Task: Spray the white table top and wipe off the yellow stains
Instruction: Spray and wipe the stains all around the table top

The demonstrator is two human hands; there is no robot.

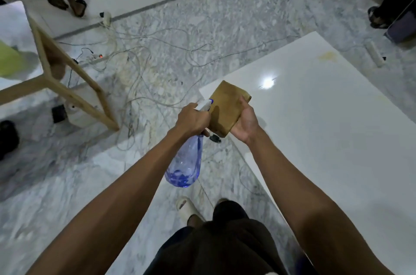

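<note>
While right hand [244,122] pinches cloth [226,106], left hand [191,120] grips nearly-empty spray bottle [185,165].

Marble floor [202,26], grey-veined, with a dark joint line running across. Tangle of white cables [144,67] spread over it, leading to a power strip [95,57] with a small red light. Another white plug block [107,19] further back. Wooden table frame [67,85] at left, standing on the floor, a white container [77,114] under it. Legs and dark sandals [77,7] of a bystander at top left. White roller [374,54] lying on the floor at right. Beige slipper [185,207] near the bottom centre.
</note>
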